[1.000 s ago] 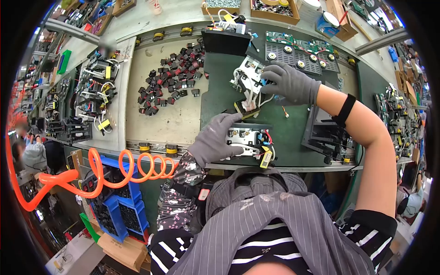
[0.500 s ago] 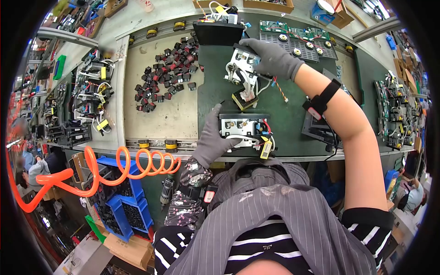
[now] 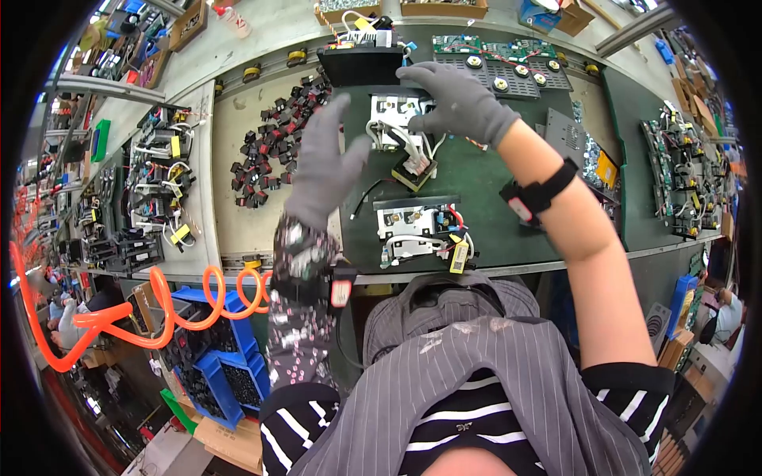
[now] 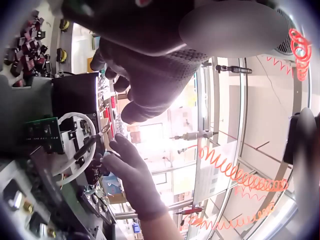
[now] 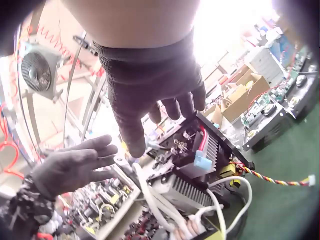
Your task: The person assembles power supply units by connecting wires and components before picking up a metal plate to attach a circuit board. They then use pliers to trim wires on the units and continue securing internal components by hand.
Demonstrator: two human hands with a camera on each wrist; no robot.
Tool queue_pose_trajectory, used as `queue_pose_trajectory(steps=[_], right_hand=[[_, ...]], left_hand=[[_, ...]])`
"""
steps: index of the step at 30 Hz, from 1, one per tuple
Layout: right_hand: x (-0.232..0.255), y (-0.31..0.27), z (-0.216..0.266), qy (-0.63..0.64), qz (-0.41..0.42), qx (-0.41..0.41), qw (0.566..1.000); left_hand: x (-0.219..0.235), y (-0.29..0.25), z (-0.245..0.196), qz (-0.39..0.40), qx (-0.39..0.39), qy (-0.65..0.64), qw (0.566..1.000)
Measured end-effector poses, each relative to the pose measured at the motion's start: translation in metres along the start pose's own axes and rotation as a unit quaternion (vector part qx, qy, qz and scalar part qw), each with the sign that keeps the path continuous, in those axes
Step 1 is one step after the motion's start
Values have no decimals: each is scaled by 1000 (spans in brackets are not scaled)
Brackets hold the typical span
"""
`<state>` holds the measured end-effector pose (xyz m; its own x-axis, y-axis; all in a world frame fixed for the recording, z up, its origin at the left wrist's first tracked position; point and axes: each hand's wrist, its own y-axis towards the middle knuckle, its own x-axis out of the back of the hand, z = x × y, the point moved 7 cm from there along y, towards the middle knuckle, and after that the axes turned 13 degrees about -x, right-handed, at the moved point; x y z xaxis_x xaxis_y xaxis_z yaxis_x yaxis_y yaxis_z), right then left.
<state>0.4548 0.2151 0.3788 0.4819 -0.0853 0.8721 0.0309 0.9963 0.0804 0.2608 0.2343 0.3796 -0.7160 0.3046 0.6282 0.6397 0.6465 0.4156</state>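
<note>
Two grey-gloved hands are over the green bench mat. The left hand is raised left of the upper white-plated module, fingers spread, holding nothing. At that module's upper right is the right hand, its fingers extended; in the right wrist view the right hand is above the module's heatsink and cables, contact unclear. A yellow-edged transformer hangs on white wires below the module. Nearer the person lies a second module with a yellow tag, untouched.
A black-cased unit stands behind the upper module, with circuit boards to its right. Small black and red parts are piled at left. An orange coiled hose and blue bins are at lower left.
The left hand has left the nearer module and risen up and leftward. The right hand stays by the upper module, which sits slightly further left in view and straighter.
</note>
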Motion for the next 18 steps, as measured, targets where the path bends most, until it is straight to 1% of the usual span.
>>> queue_pose_trajectory(steps=[1, 2, 4, 5, 6, 7, 8, 9, 10, 11, 12, 14, 15, 16, 18], right_hand=[[9, -6, -5, 51, -4, -10, 999], [17, -15, -11, 62, -48, -19, 997], [17, -34, -33, 105, -72, -111, 986], [11, -43, -38, 101, -76, -110, 986], [-3, -52, -51, 144, -53, -162, 975], [-18, -59, -64, 188, -30, -214, 958], [-29, -63, -69, 189, -29, -218, 957], [-47, -68, -72, 269, 12, -235, 934], [-67, -76, -75, 348, 53, -253, 901], [-71, -79, -73, 401, 7, -221, 889], [-71, -88, -71, 407, 10, -235, 883], [-69, -98, -75, 377, 47, -285, 880], [-73, -107, -81, 372, 36, -293, 880], [-78, -121, -85, 375, 36, -305, 875], [-84, -142, -92, 382, 74, -335, 858]], left_hand=[[2, 25, -7, -6, -75, 67, 995], [-3, 42, 0, -10, -81, 65, 995], [-30, 69, 20, 102, -80, 114, 985], [-48, 72, 42, 149, -61, 73, 984], [-63, 71, 52, 198, -42, 32, 979], [-78, 63, 75, 223, 105, -61, 967], [-80, 65, 74, 227, 105, -62, 966], [-77, 68, 74, 229, 106, -24, 967], [-75, 68, 73, 235, 108, 13, 966], [-72, 68, 69, 224, 73, 74, 969], [-66, 65, 61, 234, 110, 63, 964], [-52, 58, 55, 212, 91, 144, 962], [-48, 53, 60, 208, 84, 174, 959], [-50, 51, 73, 227, 98, 155, 956], [-43, 53, 77, 227, 142, 185, 946]])
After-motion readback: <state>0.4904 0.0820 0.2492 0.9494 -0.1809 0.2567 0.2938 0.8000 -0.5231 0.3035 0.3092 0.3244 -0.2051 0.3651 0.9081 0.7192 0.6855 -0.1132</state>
